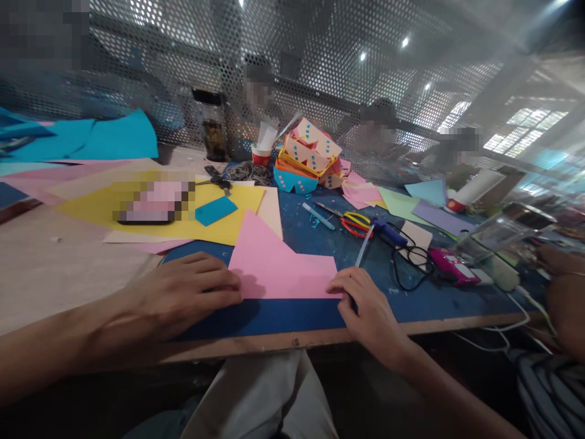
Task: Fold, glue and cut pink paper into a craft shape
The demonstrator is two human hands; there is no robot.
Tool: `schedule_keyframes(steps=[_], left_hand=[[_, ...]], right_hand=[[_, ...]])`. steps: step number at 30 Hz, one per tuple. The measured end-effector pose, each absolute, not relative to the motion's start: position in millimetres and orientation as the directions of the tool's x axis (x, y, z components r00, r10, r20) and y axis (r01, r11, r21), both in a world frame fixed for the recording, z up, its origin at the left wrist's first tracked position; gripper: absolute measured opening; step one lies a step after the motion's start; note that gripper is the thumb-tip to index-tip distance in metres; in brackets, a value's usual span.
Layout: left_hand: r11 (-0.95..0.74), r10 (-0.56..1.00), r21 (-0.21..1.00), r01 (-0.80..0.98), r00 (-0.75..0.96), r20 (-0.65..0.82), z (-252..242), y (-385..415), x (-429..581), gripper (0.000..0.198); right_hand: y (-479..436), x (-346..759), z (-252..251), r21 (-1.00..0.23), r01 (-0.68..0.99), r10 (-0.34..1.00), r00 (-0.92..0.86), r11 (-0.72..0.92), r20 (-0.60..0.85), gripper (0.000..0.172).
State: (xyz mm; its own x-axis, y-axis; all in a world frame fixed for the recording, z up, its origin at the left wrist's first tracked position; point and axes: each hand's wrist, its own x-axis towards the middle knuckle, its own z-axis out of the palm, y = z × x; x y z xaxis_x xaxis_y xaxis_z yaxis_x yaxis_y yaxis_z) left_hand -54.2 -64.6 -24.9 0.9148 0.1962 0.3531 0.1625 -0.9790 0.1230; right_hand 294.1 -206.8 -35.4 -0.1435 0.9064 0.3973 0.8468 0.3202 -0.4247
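Note:
A sheet of pink paper (286, 274) lies on the blue table mat in front of me, its upper left corner rising to a point. My left hand (201, 286) holds the paper's lower left edge, fingers together with their tips on it. At the lower right corner my right hand (361, 305) grips the sheet between thumb and fingers. Just beyond my right hand is a glue gun (388, 231) with a clear glue stick (364, 247) sticking out of it. Beyond the sheet lies a small blue paper piece (216, 211) on yellow paper (249, 204).
A phone (155, 201) lies on the left. Folded paper pieces (306, 152) are stacked at the back beside a cup (261, 153) and a jar (212, 125). Scissors (351, 222) lie near the glue gun. A magenta device (452, 266) and another person's arm (567, 286) are at right.

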Motion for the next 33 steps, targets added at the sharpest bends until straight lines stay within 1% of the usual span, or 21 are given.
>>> schedule_keyframes(steps=[2, 4, 9, 15, 21, 27, 30, 32, 33], left_hand=[[-0.977, 0.202, 0.128, 0.168, 0.922, 0.33, -23, -67, -59, 0.031], [-0.973, 0.222, 0.14, 0.185, 0.921, 0.32, -21, -70, -64, 0.029], [-0.95, 0.301, 0.2, 0.241, 0.878, 0.373, -24, -75, -71, 0.028], [-0.948, 0.317, 0.159, 0.276, 0.874, 0.369, -25, -76, -79, 0.032], [-0.939, 0.33, 0.213, 0.271, 0.885, 0.33, -26, -71, -85, 0.035], [-0.93, 0.353, 0.238, 0.28, 0.862, 0.365, -25, -73, -88, 0.044], [-0.931, 0.353, 0.222, 0.289, 0.863, 0.362, -19, -74, -89, 0.042], [-0.921, 0.384, 0.21, 0.328, 0.851, 0.357, -10, -71, -84, 0.037], [-0.909, 0.411, 0.21, 0.36, 0.857, 0.31, -5, -68, -79, 0.037]], right_hand=[[-207, 294, -35, -0.424, 0.847, 0.907, -0.144, 0.319, 0.395, 0.043], [-207, 294, -35, -0.425, 0.847, 0.907, -0.144, 0.32, 0.395, 0.043], [-207, 295, -35, -0.412, 0.856, 0.909, -0.143, 0.312, 0.392, 0.044], [-207, 295, -36, -0.405, 0.859, 0.907, -0.144, 0.313, 0.396, 0.043], [-207, 294, -36, -0.412, 0.855, 0.904, -0.139, 0.315, 0.403, 0.043], [-207, 295, -37, -0.408, 0.855, 0.901, -0.142, 0.32, 0.41, 0.044], [-208, 294, -37, -0.403, 0.856, 0.898, -0.143, 0.324, 0.417, 0.042], [-209, 292, -33, -0.378, 0.864, 0.889, -0.152, 0.331, 0.431, 0.039], [-208, 290, -30, -0.354, 0.874, 0.882, -0.158, 0.334, 0.444, 0.036]])
